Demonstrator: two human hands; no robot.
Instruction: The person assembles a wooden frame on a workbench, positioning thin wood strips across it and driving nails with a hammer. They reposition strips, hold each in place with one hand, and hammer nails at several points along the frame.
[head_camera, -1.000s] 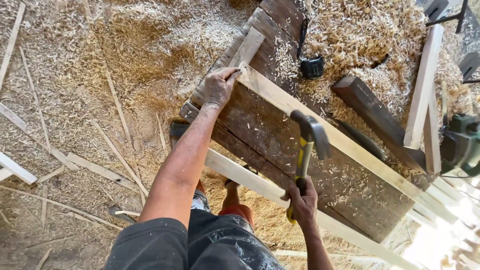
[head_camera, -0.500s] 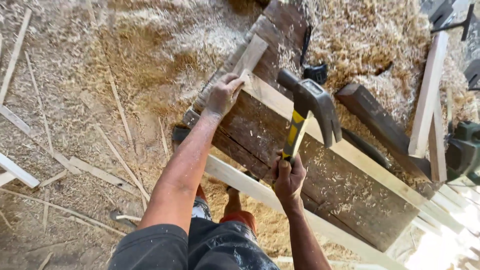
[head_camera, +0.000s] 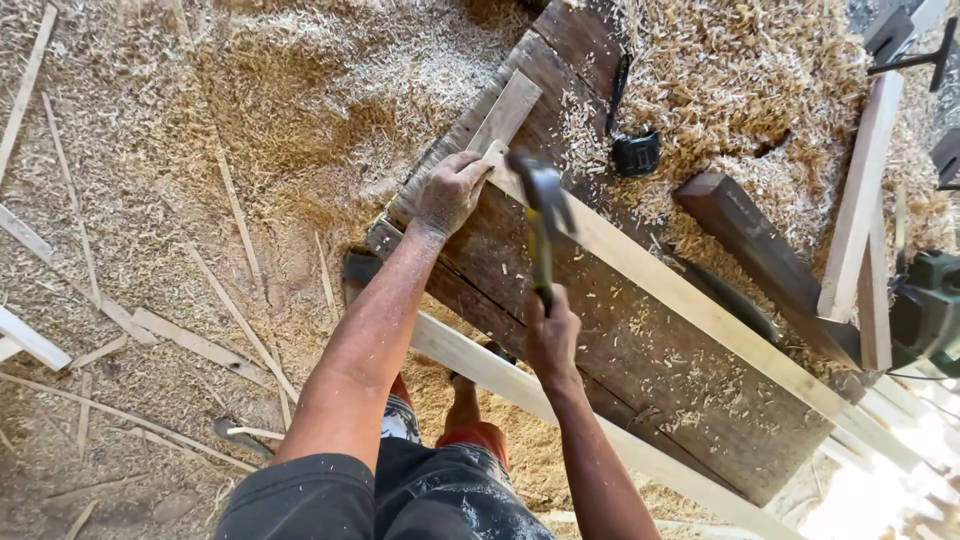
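My left hand (head_camera: 450, 192) presses on the near end of a long pale wooden slat (head_camera: 690, 300) that lies diagonally across a dark plank workbench (head_camera: 640, 370). My right hand (head_camera: 552, 335) grips the yellow handle of a hammer (head_camera: 543, 215); its dark metal head is blurred and sits just right of my left fingers, over the slat's end. A second pale slat (head_camera: 500, 375) runs along the bench's near edge, under my right forearm.
Wood shavings (head_camera: 300, 90) cover the ground and the bench's far end. A short board (head_camera: 505, 112), a black tape measure (head_camera: 636, 153), a dark wooden block (head_camera: 760, 260) and a green power tool (head_camera: 925, 310) lie around. Thin offcuts (head_camera: 190, 340) are scattered at left.
The hammer has swung from low at the right, up and over to the left, and its head now comes down at the slat's end beside my left hand.
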